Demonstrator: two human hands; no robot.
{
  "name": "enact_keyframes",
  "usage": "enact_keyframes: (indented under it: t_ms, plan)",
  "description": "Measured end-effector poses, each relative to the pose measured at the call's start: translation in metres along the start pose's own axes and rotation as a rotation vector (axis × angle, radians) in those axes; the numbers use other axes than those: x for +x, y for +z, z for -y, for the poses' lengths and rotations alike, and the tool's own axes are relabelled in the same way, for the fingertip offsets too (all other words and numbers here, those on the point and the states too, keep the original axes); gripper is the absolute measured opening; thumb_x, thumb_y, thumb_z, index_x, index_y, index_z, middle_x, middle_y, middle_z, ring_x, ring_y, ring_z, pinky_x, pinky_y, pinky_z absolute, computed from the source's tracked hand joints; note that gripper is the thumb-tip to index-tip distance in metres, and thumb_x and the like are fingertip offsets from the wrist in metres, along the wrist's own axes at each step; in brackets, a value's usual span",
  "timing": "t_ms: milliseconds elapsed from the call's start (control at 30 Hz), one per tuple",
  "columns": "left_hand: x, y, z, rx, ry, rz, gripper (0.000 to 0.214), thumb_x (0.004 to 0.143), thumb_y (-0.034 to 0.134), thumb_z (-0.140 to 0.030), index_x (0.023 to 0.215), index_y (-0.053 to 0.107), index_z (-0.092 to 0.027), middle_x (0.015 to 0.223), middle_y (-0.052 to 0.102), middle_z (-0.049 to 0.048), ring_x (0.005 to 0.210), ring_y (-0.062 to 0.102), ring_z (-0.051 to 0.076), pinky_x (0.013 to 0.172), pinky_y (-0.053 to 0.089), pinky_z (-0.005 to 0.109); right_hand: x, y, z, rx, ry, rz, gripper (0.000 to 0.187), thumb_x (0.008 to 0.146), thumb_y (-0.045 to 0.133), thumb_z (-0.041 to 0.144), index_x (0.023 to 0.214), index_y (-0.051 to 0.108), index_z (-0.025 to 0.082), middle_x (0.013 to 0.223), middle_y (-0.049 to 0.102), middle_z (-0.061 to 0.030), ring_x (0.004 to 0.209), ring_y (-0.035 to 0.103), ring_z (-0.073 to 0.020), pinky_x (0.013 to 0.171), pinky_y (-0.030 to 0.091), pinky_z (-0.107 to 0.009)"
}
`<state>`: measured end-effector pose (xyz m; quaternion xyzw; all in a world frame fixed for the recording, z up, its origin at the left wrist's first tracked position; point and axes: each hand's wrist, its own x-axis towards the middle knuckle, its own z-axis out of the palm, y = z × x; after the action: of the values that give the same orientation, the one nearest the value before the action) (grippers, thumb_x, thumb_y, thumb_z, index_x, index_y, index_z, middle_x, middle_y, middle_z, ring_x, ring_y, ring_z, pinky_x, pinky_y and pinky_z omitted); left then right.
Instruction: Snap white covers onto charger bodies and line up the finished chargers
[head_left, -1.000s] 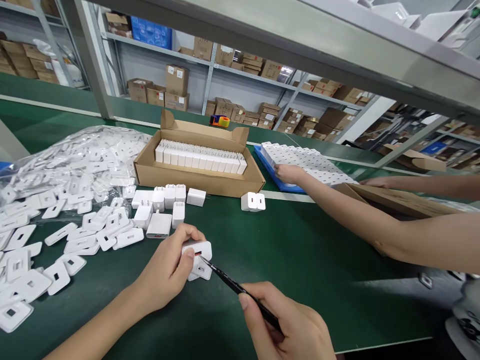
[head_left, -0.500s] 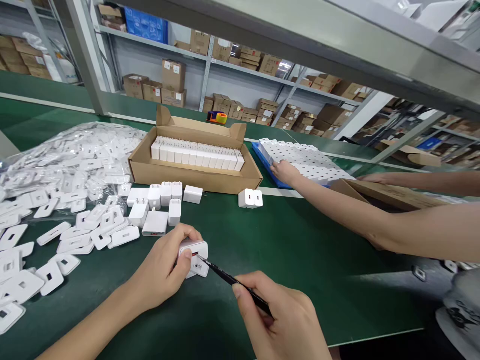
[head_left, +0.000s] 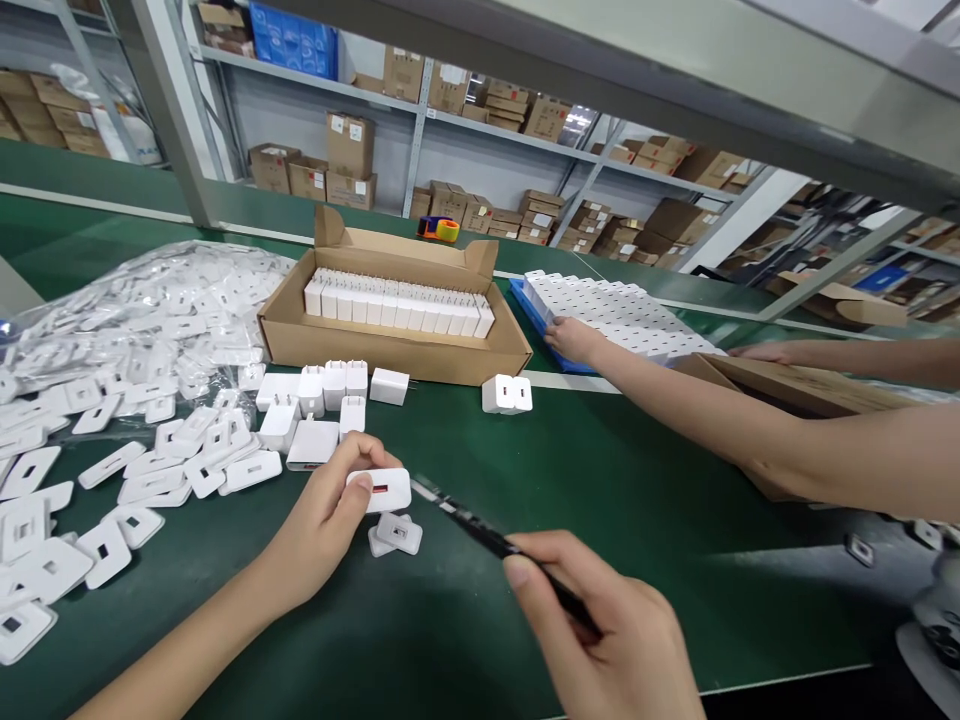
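Observation:
My left hand (head_left: 334, 520) is closed round a white USB charger (head_left: 394, 489), its port face with a reddish slot turned toward me. In my right hand (head_left: 592, 620) are dark tweezers (head_left: 480, 530), held like a pen; their blurred tip is just right of the charger, apart from it. Two small white cover plates (head_left: 400, 533) lie overlapping on the green table under the charger. Several white chargers (head_left: 313, 443) stand and lie beyond my left hand. Two more chargers (head_left: 506, 393) sit side by side farther right.
A cardboard box (head_left: 390, 352) holds rows of chargers. Loose white plates (head_left: 150, 486) spill from a clear plastic bag (head_left: 172, 290) at left. On the right, a co-worker's arms (head_left: 675, 400) reach to a blue tray (head_left: 540, 318) of chargers and another carton (head_left: 787, 380). A metal beam crosses above.
The tweezers have come away from the charger's slot as my right hand moved right and down. My left hand has lifted and tilted the charger slightly, showing more of the plates beneath.

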<state>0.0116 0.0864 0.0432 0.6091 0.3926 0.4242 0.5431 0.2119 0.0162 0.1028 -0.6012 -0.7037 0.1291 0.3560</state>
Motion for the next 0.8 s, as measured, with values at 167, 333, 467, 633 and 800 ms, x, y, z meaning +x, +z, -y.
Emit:
enact_keyframes:
  t_ms: [167, 333, 467, 633, 800]
  plan:
    - [-0.004, 0.002, -0.001, -0.084, 0.073, 0.046, 0.032, 0.097, 0.033, -0.054, 0.096, 0.043, -0.024, 0.095, 0.058, 0.0023, 0.083, 0.053, 0.019, 0.07, 0.04, 0.03, -0.007, 0.036, -0.048, -0.226, -0.054, -0.062, 0.025, 0.097, 0.04, 0.029, 0.097, 0.064, 0.02, 0.073, 0.065, -0.0034, 0.06, 0.061, -0.0179, 0.054, 0.049, -0.027]
    - [-0.01, 0.006, -0.001, -0.066, 0.21, 0.105, 0.025, 0.099, 0.032, -0.05, 0.103, 0.042, -0.027, 0.1, 0.057, 0.0017, 0.087, 0.053, 0.017, 0.073, 0.043, 0.028, -0.013, 0.068, -0.047, -0.042, 0.019, -0.041, 0.027, 0.096, 0.042, 0.035, 0.107, 0.065, 0.024, 0.109, 0.062, -0.0097, 0.105, 0.058, -0.0276, 0.086, 0.05, -0.044]
    - [-0.011, 0.009, 0.0, -0.033, 0.333, 0.118, 0.022, 0.1, 0.03, -0.046, 0.107, 0.041, -0.028, 0.103, 0.056, 0.0027, 0.092, 0.053, 0.019, 0.074, 0.044, 0.03, -0.001, 0.065, -0.008, 0.701, 0.33, 0.195, 0.04, 0.09, 0.051, 0.056, 0.117, 0.056, 0.027, 0.11, 0.062, -0.0063, 0.097, 0.062, -0.021, 0.08, 0.052, -0.033]
    - [-0.011, 0.01, -0.002, 0.114, 0.535, 0.105, 0.02, 0.101, 0.03, -0.041, 0.109, 0.04, -0.026, 0.106, 0.055, 0.0048, 0.101, 0.049, 0.022, 0.088, 0.04, 0.037, 0.011, 0.065, 0.014, 1.279, 0.575, 0.299, 0.046, 0.079, 0.072, 0.047, 0.117, 0.055, 0.026, 0.122, 0.062, -0.0049, 0.112, 0.058, -0.0207, 0.09, 0.047, -0.028]
    - [-0.013, 0.009, -0.005, 0.227, 0.533, 0.074, 0.021, 0.101, 0.027, -0.039, 0.112, 0.039, -0.027, 0.115, 0.05, 0.0065, 0.11, 0.041, 0.024, 0.093, 0.039, 0.04, 0.013, 0.069, 0.009, 1.306, 0.482, 0.231, 0.04, 0.076, 0.075, 0.043, 0.112, 0.066, 0.026, 0.107, 0.066, -0.0036, 0.095, 0.06, -0.0161, 0.078, 0.048, -0.022]
